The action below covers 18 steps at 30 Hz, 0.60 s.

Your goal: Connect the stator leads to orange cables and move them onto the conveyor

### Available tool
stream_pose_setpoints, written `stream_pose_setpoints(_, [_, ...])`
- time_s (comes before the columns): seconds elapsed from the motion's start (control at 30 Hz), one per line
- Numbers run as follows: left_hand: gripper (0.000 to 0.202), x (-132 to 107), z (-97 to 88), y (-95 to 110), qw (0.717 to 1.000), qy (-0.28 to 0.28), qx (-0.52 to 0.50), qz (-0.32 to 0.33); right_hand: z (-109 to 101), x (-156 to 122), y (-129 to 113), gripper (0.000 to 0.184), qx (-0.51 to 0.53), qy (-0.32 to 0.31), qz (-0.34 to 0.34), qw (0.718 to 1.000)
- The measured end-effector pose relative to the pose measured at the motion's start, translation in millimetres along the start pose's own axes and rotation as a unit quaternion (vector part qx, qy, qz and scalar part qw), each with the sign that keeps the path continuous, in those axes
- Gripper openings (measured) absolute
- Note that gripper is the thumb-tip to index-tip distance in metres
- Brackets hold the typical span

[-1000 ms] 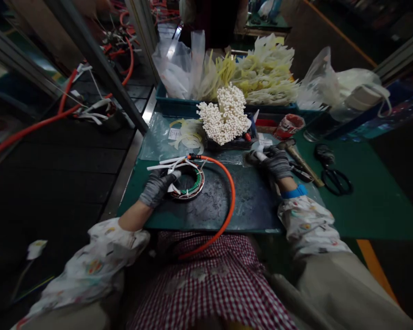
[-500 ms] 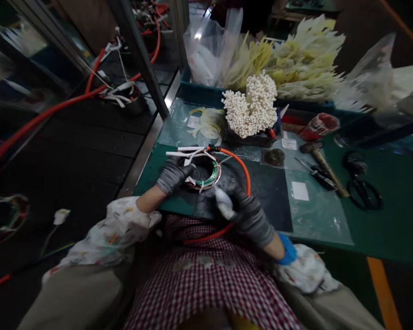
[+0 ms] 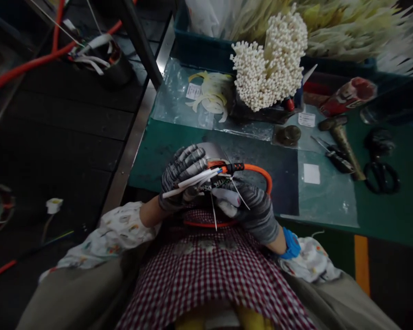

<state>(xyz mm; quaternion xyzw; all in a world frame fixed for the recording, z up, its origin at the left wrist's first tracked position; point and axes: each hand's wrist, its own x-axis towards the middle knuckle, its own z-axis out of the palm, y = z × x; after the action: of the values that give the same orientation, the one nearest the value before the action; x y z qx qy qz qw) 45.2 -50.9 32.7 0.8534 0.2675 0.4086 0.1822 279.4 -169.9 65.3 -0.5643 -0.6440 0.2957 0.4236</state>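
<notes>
A motor stator (image 3: 213,150) is tilted on its side at the bench's front edge. Its smooth grey wall faces the back, and its wound end faces me. My left hand (image 3: 182,176), in a striped grey glove, is closed around its left side. My right hand (image 3: 253,206), gloved too, grips its lower right; something white (image 3: 229,197) shows at the thumb, perhaps a wrapping. White sleeved leads (image 3: 192,181) point left from the winding. An orange cable (image 3: 259,172) loops right behind my right hand. Cable tie tails (image 3: 213,211) hang from the winding.
Behind the stator stands a bundle of white-tipped sticks (image 3: 270,64). To the right lie a hammer (image 3: 346,144), a screwdriver (image 3: 339,158) and black scissors (image 3: 382,176). A dark metal post (image 3: 141,43) rises at the left edge. Another stator (image 3: 112,62) sits on the left-hand surface.
The stator has turned from lying with its ring facing up to standing tilted, wound end towards me. My right hand has closed on it. The view has moved lower and closer.
</notes>
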Motion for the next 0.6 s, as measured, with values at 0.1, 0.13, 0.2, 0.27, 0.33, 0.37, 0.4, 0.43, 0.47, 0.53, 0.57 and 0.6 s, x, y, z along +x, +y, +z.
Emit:
stream_pose_setpoints(0.1, [0.06, -2, 0.0, 0, 1.0, 0.006, 0.0, 0.013, -2, 8, -9, 0.02, -0.015, -0.005, 0.018, 1.0])
stream_pose_setpoints(0.13, [0.062, -3, 0.1, 0, 1.0, 0.004, -0.003, 0.007, -3, 9, -11, 0.017, -0.02, -0.01, 0.016, 1.0])
stream_pose_setpoints(0.2, [0.066, -2, -0.3, -1, 1.0, -0.008, -0.003, -0.009, -4, 11, -14, 0.014, -0.031, -0.007, 0.005, 0.999])
stream_pose_setpoints(0.27, [0.07, 1, -1.0, -1, 1.0, -0.022, 0.009, -0.016, -5, 10, -14, 0.014, -0.052, 0.003, -0.012, 0.999])
stream_pose_setpoints(0.33, [0.072, 7, -1.2, 0, 0.999, -0.035, 0.029, -0.012, -6, 6, -9, 0.015, -0.093, 0.028, -0.024, 0.995])
stream_pose_setpoints(0.37, [0.073, 12, -1.0, 1, 0.998, -0.043, 0.04, -0.012, -7, 4, -6, 0.015, -0.121, 0.053, -0.029, 0.991])
stream_pose_setpoints(0.4, [0.074, 18, -0.6, 2, 0.997, -0.053, 0.05, -0.014, -8, 2, -3, 0.017, -0.149, 0.081, -0.031, 0.985])
stream_pose_setpoints(0.43, [0.074, 25, 0.1, 5, 0.996, -0.07, 0.058, -0.016, -11, 0, 1, 0.021, -0.173, 0.111, -0.03, 0.978])
stream_pose_setpoints(0.47, [0.073, 33, 1.0, 7, 0.994, -0.089, 0.063, -0.016, -14, -1, 4, 0.024, -0.19, 0.132, -0.027, 0.973])
stream_pose_setpoints(0.53, [0.067, 50, 3.0, 11, 0.99, -0.13, 0.061, -0.008, -22, 0, 7, 0.024, -0.201, 0.128, -0.019, 0.971])
stream_pose_setpoints(0.57, [0.063, 59, 4.2, 13, 0.988, -0.146, 0.056, -0.001, -27, 1, 8, 0.023, -0.201, 0.113, -0.02, 0.973])
stream_pose_setpoints(0.6, [0.06, 67, 5.6, 14, 0.986, -0.16, 0.052, 0.006, -31, 3, 8, 0.022, -0.204, 0.1, -0.026, 0.974])
